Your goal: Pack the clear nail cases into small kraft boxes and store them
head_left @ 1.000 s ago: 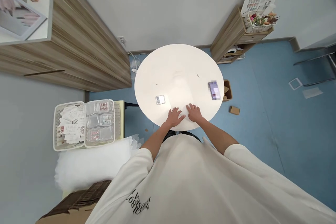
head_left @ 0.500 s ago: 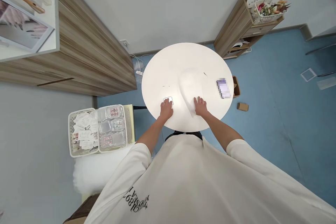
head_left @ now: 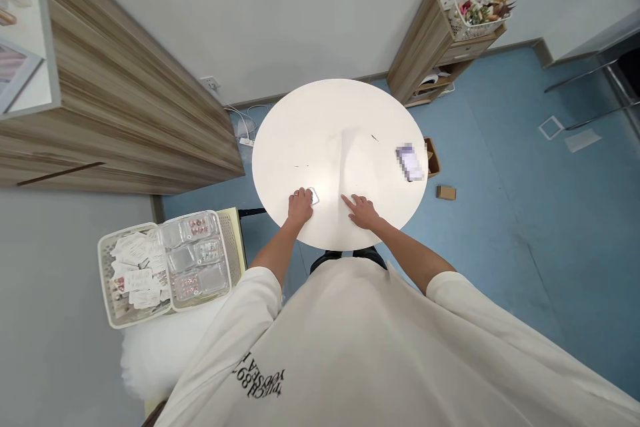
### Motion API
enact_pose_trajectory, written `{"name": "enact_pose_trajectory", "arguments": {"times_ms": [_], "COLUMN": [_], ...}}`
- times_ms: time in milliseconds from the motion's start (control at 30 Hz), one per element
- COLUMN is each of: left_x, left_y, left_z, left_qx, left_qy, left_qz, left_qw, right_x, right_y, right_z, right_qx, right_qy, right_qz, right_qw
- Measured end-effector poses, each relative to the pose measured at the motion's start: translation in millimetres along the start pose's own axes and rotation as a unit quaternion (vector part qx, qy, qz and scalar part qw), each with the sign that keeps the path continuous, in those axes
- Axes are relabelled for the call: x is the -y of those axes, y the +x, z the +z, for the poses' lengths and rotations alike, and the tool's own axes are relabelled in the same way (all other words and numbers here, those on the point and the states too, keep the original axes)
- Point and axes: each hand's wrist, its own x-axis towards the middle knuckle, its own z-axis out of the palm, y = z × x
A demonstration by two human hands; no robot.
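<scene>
A white sheet lies on the round white table, with a soft raised fold along its left side. My right hand rests near the front of it, open, the index finger stretched left to the fold line. My left hand lies palm down on the table, fingers stretched forward and close together. Touching or just beside those fingers is a small white-rimmed rectangular object, partly covered by the hand; its kind is unclear.
A blurred purple-white phone-like object lies at the table's right side. White baskets with packets and clear cases stand at left. A wooden cabinet rises at left, a smaller one behind right. A small brown box sits on the floor.
My right hand has turned, its index finger now reaching left to the sheet's fold. My left hand has slid off to the left side of the small object. The view has shifted.
</scene>
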Motion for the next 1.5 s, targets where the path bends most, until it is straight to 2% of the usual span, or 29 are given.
{"name": "enact_pose_trajectory", "arguments": {"times_ms": [67, 133, 200, 267, 367, 433, 600, 733, 1000, 1233, 1500], "left_x": [-11.7, -33.1, -61.9, -92.2, -127.1, -138.9, -143.0, -144.1, -149.6, -145.7, -144.4], "left_y": [-0.6, 0.0, 2.9, 9.0, 22.9, 32.7, 46.5, 44.4, 29.1, 25.5, 19.5], "left_z": [-7.7, -14.8, -18.0, -15.5, -2.5, 9.0, 30.7, 37.8, 51.9, 55.6, 56.6], "left_qx": [-0.006, -0.027, -0.044, -0.023, 0.019, 0.038, 0.065, 0.068, 0.069, 0.064, 0.068], "left_qy": [-0.036, -0.102, -0.169, -0.21, -0.21, -0.179, -0.077, -0.031, -0.02, -0.006, -0.016], "left_qz": [-0.038, -0.063, -0.019, 0.043, 0.072, 0.08, 0.144, 0.147, 0.137, 0.141, 0.142], "left_qw": [0.999, 0.992, 0.984, 0.977, 0.975, 0.98, 0.984, 0.986, 0.988, 0.988, 0.987], "right_x": [-0.5, -1.5, -2.4, -4.0, -10.7, -19.7, -49.6, -63.9, -68.9, -68.6, -62.0], "right_y": [-1.6, -1.3, -0.6, -1.7, -11.4, -24.0, -56.9, -63.0, -57.4, -55.1, -55.9], "right_z": [3.1, 7.0, 10.6, 13.0, 15.1, 16.6, 23.0, 25.8, 29.2, 34.7, 28.8], "right_qx": [0.02, 0.033, 0.039, 0.041, 0.027, 0.003, -0.009, -0.015, -0.037, -0.058, -0.041], "right_qy": [-0.014, -0.024, -0.026, -0.024, -0.017, -0.009, -0.001, -0.007, -0.007, -0.028, -0.023], "right_qz": [-0.003, -0.008, -0.014, -0.022, -0.048, -0.06, -0.02, -0.03, -0.048, -0.052, -0.043], "right_qw": [1.0, 0.999, 0.999, 0.999, 0.998, 0.998, 1.0, 0.999, 0.998, 0.997, 0.998]}}
